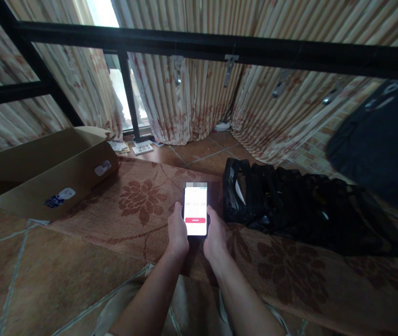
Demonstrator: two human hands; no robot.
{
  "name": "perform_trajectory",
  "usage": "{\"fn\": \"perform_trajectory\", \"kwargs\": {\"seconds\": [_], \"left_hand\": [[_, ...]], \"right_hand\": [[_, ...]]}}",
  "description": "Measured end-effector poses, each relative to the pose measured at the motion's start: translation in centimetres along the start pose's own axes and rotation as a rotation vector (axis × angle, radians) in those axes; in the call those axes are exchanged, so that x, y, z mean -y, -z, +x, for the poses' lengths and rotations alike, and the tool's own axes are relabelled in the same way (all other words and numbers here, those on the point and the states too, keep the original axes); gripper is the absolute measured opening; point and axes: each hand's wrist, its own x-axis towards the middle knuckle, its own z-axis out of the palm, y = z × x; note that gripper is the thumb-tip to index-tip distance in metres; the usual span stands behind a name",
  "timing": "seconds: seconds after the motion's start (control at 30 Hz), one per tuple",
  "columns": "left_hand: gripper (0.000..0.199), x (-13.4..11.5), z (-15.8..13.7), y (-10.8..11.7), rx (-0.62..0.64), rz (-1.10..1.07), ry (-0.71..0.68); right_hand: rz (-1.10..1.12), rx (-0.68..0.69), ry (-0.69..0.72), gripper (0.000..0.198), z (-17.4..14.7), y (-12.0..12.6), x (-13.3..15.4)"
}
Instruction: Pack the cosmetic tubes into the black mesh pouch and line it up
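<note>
A smartphone (195, 228) is held upright between my two hands, low over a brown floral mat (139, 200). Its lit white screen shows a timer reading 00:22:28 and a red button below it. My left hand (178, 231) grips the phone's left edge, thumb along the side. On the opposite edge, my right hand (216, 233) grips it the same way. Fingers behind the phone are hidden. Just right of the phone lies a long black mesh organizer (282, 200), folded into sections, with something white inside its near end.
An open cardboard box (52, 186) stands at the left on the tiled floor (3, 261). A black metal frame (199, 39) crosses above, with clips hanging from it. Striped curtains (185, 102) hang behind. Cards (143, 148) lie by the window. Dark fabric (377, 144) is at the right.
</note>
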Motion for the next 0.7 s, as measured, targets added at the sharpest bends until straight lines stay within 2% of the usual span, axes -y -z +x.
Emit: {"fn": "perform_trajectory", "kwargs": {"seconds": [0.27,0.7], "left_hand": [[0.040,0.08,0.04,-0.01,0.018,-0.011,0.004],[0.040,0.11,0.03,0.05,0.010,-0.015,0.009]], "right_hand": [[0.004,0.033,0.007,0.034,0.37,0.22,-0.38],[-0.008,-0.003,-0.004,0.032,0.35,0.23,-0.30]]}}
